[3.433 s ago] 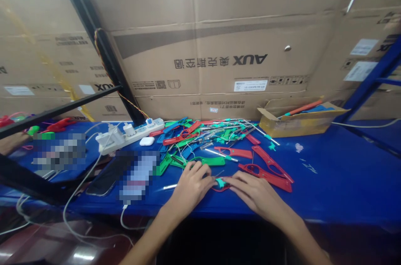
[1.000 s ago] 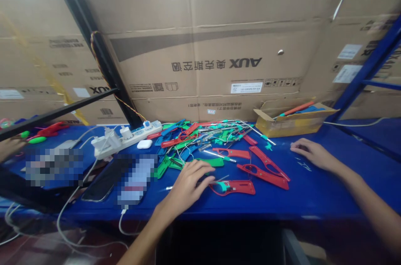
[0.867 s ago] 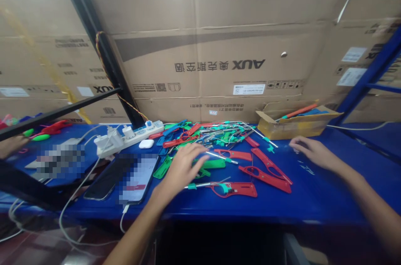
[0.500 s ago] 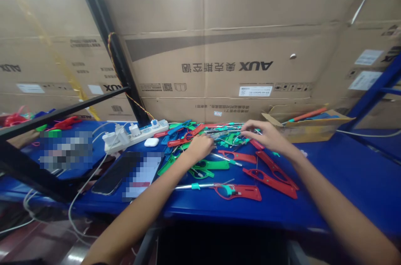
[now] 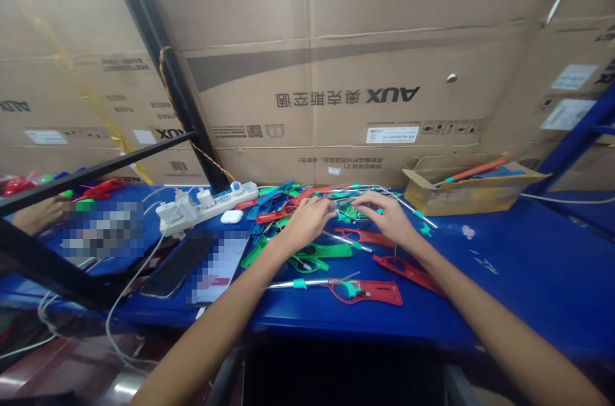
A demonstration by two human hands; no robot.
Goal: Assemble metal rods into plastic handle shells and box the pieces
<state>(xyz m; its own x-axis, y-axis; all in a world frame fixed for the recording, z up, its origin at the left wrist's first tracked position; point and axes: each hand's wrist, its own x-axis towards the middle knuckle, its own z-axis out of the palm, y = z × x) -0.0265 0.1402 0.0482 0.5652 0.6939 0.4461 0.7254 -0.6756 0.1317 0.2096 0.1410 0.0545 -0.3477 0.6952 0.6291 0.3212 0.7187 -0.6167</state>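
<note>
1. Have left hand [image 5: 312, 220] at loose pile of parts [image 5: 353, 214], with fingers curled in; can't make out whether clamped on anything.
2. Have right hand [image 5: 384, 217] just opposite, with fingers bent down over same pile and thumb near forefinger; can't make out any grip, too blurry.
3. See pile between and beyond both sets of fingertips, mixed red, green and blue, with thin rods.
4. Just nearer than left fingertips, note green shell [image 5: 331, 251]; nearer than right ones, red handle [image 5: 368, 237].
5. Farther toward near edge from fingers, see red shell [image 5: 379, 292] with teal piece [image 5: 353, 291] at loop, plus metal tube [image 5: 314, 284] alongside loop end.
6. Well right of right fingers, note open carton [image 5: 461, 198]; well left of left fingers, power strip [image 5: 230, 201] and dark phone [image 5: 177, 265].
</note>
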